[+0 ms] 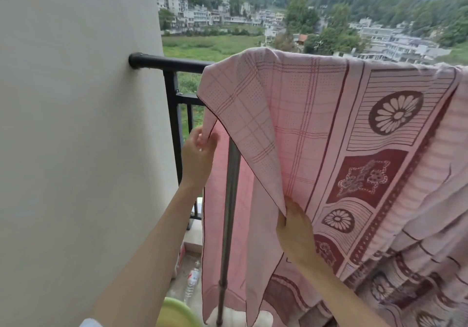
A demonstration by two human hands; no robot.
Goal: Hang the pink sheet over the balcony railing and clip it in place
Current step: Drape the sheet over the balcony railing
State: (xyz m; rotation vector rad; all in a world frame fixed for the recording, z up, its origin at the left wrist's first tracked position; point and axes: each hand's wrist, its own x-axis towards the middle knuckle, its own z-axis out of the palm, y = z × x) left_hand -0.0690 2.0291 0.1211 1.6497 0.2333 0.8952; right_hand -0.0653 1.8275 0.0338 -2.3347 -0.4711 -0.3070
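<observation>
Nearest, the right hand (295,228) pinches a folded point of the pink sheet (316,124), its fingers closed on the cloth with the fold rising straight above them. Up and to the left of those fingers, the left hand (198,149) grips the sheet's outer edge, thumb and fingers (211,138) closed narrowly on the hem. Between the two hands a grey pole (231,200) stands upright, partly behind the cloth. Below the left forearm lie a green basin (174,312) and a plastic bottle (193,276) on the floor.

Above both sets of fingers the sheet is draped over the black railing (172,63), which meets the wall (76,124) to the left of the left hand. The cloth covers the rail from near the left hand's side out to the right edge of view; a short bare stretch remains by the wall.

No clip shows anywhere, so nothing appears to pin the sheet. I judge the main risk is slipping: a hard tug down on the near side could drag the far side back over the rail, and wind could lift the loose folded corner. Bunched folds on the right may also dry poorly.

Counted: two hands, one sheet, one railing, one pole, one basin, one bottle, no clips visible. Beyond lie fields, houses and wooded hills.
</observation>
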